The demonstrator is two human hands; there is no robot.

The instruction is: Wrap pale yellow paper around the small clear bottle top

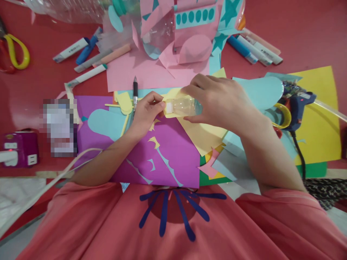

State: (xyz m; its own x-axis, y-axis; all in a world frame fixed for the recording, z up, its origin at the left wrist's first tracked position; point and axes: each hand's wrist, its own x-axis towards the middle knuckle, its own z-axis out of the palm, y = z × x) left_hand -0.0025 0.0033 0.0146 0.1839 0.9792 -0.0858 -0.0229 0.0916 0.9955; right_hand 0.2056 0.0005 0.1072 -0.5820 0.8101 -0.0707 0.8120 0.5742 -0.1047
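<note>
Hands meet over a small clear plastic bottle (185,106), smooth and glossy, lying on its side above sheets of matte craft paper. The right hand (219,101) is wrapped around its body, fingers closed; the left hand (146,112) pinches the white neck and a pale yellow paper strip (173,95) curled against it. Beneath lies a purple sheet (168,151) strewn with jagged blue offcuts. A blue glue gun (298,108) rests on yellow card at right.
</note>
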